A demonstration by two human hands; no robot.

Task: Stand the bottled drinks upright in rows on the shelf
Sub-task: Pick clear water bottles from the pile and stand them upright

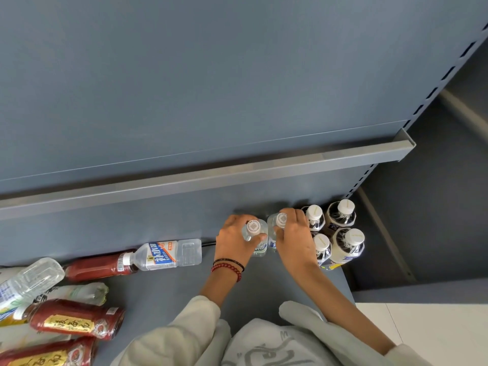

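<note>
Nearest, two grey sleeves (184,326) are seen at the bottom edge. On the shelf (171,299), at the near left, six bottles are counted lying on their sides: three red bottles (76,322), two water bottles (169,253) and one pale wrapped bottle (76,291). Two bracelets (228,265), one red and one black, are noted on the left wrist. Further in, the left hand (235,241) is curled round the neck of the left clear bottle (253,228), and the right hand (293,239) is curled round the right clear bottle (281,220). Both are upright and side by side, touching. Just beside them, at the shelf's right end, four white-capped bottles (348,244) stand in two rows of two. Beyond, the upper shelf (211,178) crosses the view.
</note>
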